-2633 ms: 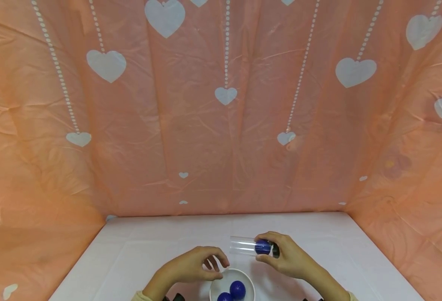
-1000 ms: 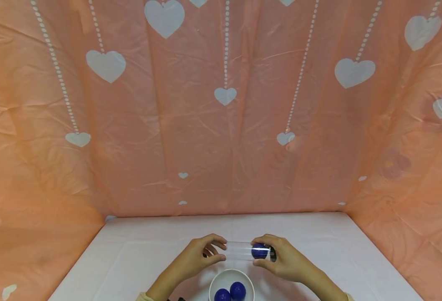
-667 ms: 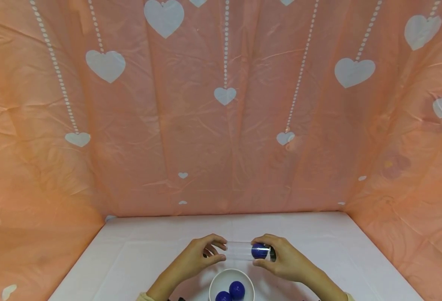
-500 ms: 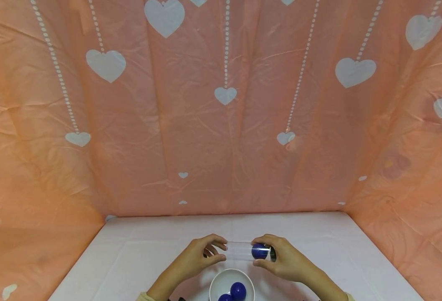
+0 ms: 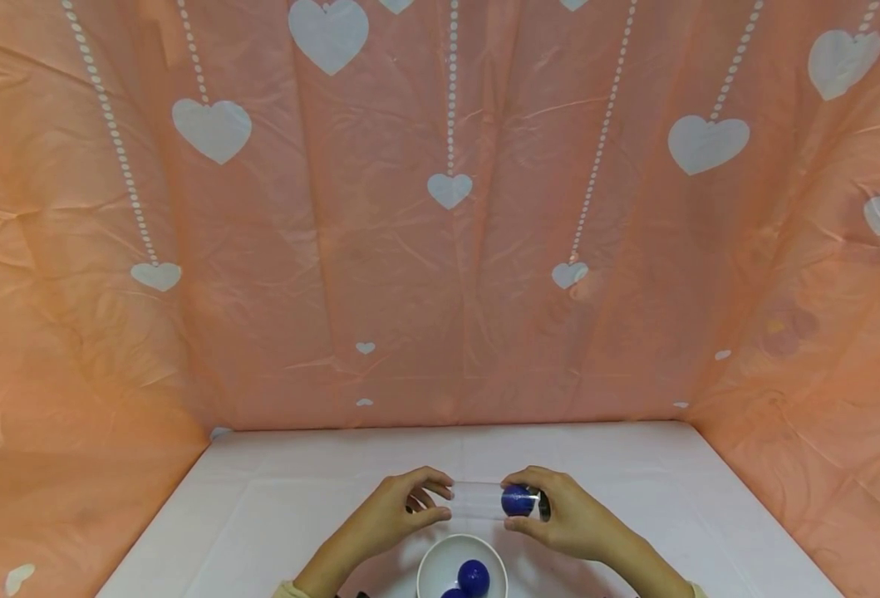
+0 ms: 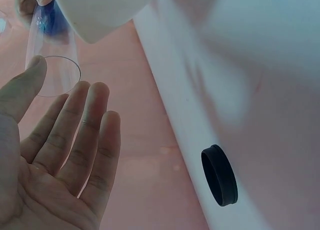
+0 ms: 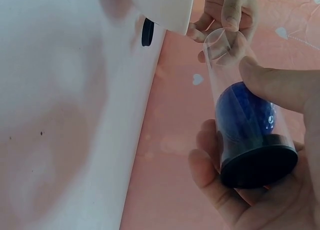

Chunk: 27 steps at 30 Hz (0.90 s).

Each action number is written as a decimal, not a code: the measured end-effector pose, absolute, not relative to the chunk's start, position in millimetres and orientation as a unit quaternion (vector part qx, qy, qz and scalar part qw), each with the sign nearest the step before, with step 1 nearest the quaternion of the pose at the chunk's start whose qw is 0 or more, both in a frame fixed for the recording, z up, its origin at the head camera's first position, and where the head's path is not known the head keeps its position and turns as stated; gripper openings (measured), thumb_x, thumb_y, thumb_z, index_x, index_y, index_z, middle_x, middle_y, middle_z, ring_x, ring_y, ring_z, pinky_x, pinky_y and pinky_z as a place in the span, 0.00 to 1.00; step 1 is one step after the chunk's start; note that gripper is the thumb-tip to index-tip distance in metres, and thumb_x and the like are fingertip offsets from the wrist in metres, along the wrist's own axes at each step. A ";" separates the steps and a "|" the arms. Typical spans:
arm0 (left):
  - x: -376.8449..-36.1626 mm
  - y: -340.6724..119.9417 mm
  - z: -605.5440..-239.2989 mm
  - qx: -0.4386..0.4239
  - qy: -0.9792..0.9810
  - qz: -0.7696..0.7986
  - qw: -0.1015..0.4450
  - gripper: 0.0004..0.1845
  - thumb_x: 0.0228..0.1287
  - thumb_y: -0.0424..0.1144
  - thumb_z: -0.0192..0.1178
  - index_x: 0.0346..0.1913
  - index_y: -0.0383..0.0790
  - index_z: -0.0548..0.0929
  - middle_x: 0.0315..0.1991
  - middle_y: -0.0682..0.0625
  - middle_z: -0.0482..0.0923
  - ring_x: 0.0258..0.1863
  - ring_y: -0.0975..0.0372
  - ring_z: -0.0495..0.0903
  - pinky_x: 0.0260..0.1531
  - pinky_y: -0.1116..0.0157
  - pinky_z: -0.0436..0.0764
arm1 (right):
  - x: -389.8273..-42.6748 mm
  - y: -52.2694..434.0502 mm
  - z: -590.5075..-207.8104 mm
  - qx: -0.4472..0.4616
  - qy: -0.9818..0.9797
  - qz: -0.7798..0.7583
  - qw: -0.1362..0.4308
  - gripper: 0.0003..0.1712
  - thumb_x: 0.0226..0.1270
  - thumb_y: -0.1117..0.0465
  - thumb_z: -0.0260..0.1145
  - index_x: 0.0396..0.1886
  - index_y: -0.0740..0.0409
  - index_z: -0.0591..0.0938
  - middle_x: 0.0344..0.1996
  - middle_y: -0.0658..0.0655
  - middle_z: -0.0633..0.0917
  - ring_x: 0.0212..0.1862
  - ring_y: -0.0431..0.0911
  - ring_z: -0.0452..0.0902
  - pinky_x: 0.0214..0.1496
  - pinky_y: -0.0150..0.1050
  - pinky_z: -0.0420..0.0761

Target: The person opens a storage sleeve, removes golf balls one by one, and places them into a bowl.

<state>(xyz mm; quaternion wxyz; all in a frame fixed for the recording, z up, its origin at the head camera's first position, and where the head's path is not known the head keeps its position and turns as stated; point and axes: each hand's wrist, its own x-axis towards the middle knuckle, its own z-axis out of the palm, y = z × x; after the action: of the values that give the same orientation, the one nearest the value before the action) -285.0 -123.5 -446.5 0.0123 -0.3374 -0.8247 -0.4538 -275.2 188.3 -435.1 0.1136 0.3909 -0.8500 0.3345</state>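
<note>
A clear plastic tube [image 5: 477, 500] lies sideways in the air above the table, spanning my two hands. Inside its right end is a dark blue dimpled ball [image 5: 518, 501], and a black cap [image 7: 260, 168] closes that end. My right hand [image 5: 568, 517] grips the tube around the ball. At the uncapped left end, the thumb and fingertips of my left hand [image 5: 400, 507] hold the rim. Just below stands a white bowl [image 5: 434, 567] with two more blue balls [image 5: 473, 576], one cut off by the frame.
Another black cap [image 6: 220, 176] stands on its edge on the white tabletop [image 5: 297, 473], near the bowl. Orange-pink sheeting with white hearts [image 5: 450, 191] forms walls at the back and both sides.
Since the earliest frame, my left hand has risen from the bowl's rim to the tube's uncapped end, and the tube has shifted slightly. Over the last second both hands stay nearly still; the bowl's balls shift slightly.
</note>
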 end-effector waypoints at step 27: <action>-285.9 -123.2 -447.5 -0.336 -0.827 -0.450 0.011 0.15 0.73 0.41 0.72 0.59 0.43 0.86 0.49 0.49 0.91 0.40 0.68 0.87 0.44 0.67 0.86 | -276.8 189.3 -436.3 0.392 -0.849 0.340 0.103 0.21 0.70 0.51 0.78 0.58 0.53 0.86 0.44 0.47 0.88 0.41 0.37 0.82 0.41 0.35 0.85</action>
<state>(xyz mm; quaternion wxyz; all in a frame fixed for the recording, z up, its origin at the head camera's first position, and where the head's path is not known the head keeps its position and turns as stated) -285.9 -123.2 -447.5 0.0107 -0.3365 -0.8271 -0.4501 -276.8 189.3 -436.3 0.1029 0.3920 -0.8487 0.3398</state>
